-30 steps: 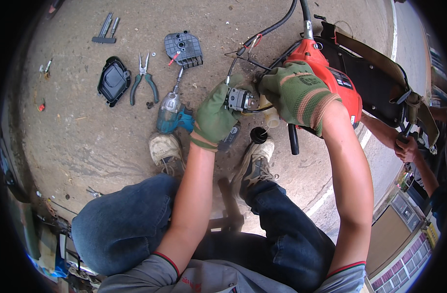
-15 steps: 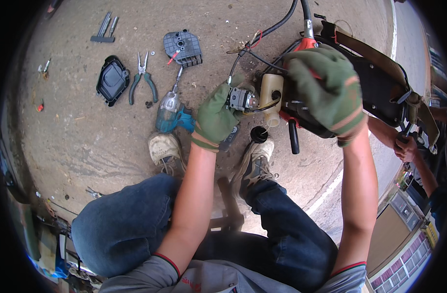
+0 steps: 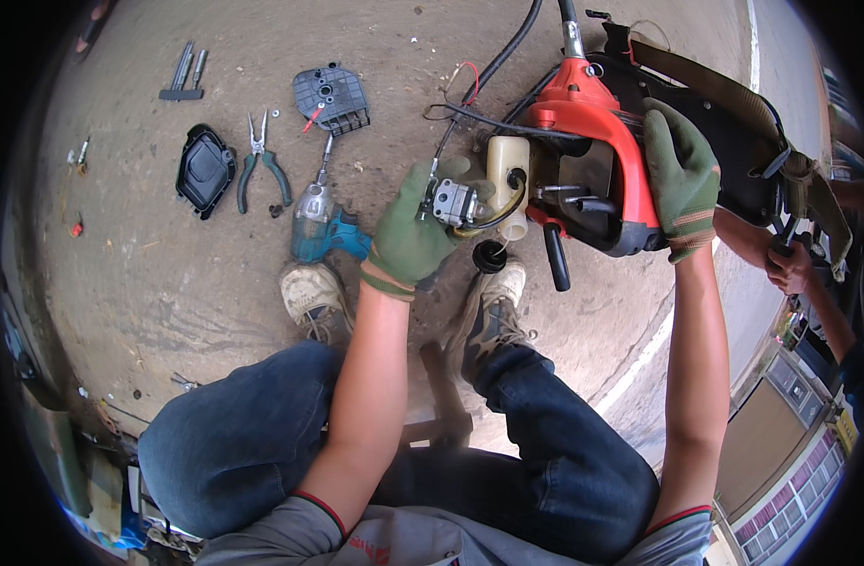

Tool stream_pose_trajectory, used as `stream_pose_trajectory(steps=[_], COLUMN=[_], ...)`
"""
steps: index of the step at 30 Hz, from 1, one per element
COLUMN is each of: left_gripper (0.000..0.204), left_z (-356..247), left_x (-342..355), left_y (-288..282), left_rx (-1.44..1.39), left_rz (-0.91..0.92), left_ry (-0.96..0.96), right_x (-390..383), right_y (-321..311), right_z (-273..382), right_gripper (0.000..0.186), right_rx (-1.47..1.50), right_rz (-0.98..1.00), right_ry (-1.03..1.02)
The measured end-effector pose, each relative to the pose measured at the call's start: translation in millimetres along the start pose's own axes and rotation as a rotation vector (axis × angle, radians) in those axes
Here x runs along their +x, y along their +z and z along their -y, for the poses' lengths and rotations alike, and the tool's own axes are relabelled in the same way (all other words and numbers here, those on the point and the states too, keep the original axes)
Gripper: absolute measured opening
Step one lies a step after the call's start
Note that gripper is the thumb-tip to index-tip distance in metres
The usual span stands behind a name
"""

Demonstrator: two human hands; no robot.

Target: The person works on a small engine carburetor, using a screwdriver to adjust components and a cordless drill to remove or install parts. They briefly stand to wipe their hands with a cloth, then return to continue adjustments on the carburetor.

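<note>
My left hand [image 3: 413, 226], in a green glove, is closed around a small silver metal carburetor [image 3: 453, 202] with a cable and a dark hose attached. Right of it lies a backpack engine with a red engine housing [image 3: 630, 174]. My right hand [image 3: 683, 170], gloved too, grips the right side of that housing; some fingertips are hidden against it. A cream plastic fuel tank [image 3: 506, 165] stands between the carburetor and the housing, its neck uncovered. Below the neck a black cap [image 3: 490, 256] hangs close to my right shoe.
On the concrete lie a blue cordless impact driver [image 3: 324, 226], green-handled pliers [image 3: 260, 165], a black cover [image 3: 206, 162], a grey filter housing [image 3: 330, 97] and a T-handled wrench [image 3: 184, 75]. A black backpack pad [image 3: 724, 141] spreads behind the engine. Another person's hand [image 3: 789, 269] shows at right.
My right hand has moved from above the engine to the right side of the red housing, which now shows. The left hand still holds the carburetor. The whole view has shifted slightly.
</note>
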State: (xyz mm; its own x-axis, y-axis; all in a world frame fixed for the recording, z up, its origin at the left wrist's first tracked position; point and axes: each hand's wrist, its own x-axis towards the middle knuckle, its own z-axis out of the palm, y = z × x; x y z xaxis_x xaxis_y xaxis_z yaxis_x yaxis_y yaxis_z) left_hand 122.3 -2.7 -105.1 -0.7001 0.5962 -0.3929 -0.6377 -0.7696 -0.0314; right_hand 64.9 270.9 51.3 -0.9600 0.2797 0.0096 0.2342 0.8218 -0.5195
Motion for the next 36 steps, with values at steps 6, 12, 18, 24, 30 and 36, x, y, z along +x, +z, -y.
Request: stream_pose_trajectory(steps=[6,12,18,24,30,36], left_gripper=[0.068,0.069,0.067,0.064,0.061,0.059], left_z=[-9.2,-10.2,3.2,-5.4,-2.1,-12.9], left_x=[-7.6,-4.4,1.1,1.9,-9.3,31.8], left_y=[-8.6,-18.0,-27.1,-37.6,-26.8,31.3], left_rx=[0.277,0.235,-0.100,0.157,0.683,1.465], left_rz=[-0.021,0.044,0.058,-0.167,-0.657,-0.658], left_ry=[-0.076,-0.040,-0.077,-0.133,-0.144,0.237], right_x=[0.0,1.2,1.0,0.0,-0.9,7.8], right_y=[0.1,-1.1,0.3,0.6,0.5,-19.4], right_z=[0.3,2.2,1.0,0.7,-2.1,-6.5], right_gripper=[0.032,0.033,0.034,0.032,0.035,0.033], right_rx=[0.006,0.004,0.020,0.004,-0.055,-0.203], right_rz=[0.020,0.034,0.039,0.026,0.028,0.053], right_ry=[0.003,0.027,0.024,0.007,-0.050,-0.192])
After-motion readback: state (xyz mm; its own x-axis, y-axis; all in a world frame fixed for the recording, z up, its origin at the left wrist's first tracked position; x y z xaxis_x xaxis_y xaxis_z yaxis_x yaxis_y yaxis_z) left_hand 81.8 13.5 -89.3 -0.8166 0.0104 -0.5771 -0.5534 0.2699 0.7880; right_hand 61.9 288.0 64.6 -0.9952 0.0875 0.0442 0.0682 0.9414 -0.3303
